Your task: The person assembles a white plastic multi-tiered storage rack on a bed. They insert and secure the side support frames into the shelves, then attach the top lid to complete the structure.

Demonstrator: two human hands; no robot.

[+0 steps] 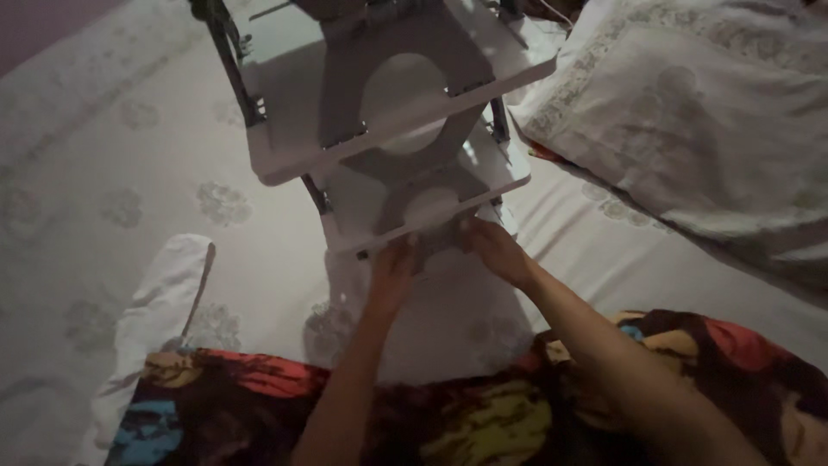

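White folding stand (pixel 388 112) with round cut-outs lies on bed (pixel 112 173) near pillow (pixel 690 112). Left hand (pixel 395 272), right hand (pixel 496 250) both pinching lowest panel's near edge. Looks stiff, light, awkward; panel edges likely best for holding.

Two bare hands, left hand (pixel 392 269) and right hand (pixel 496 248). One white tiered shelf rack (pixel 293 129), two round-holed shelves visible. One pillow (pixel 690 112). One colourful blanket (pixel 483 423). One white cloth (pixel 159 293). One patterned bedsheet (pixel 103 173).
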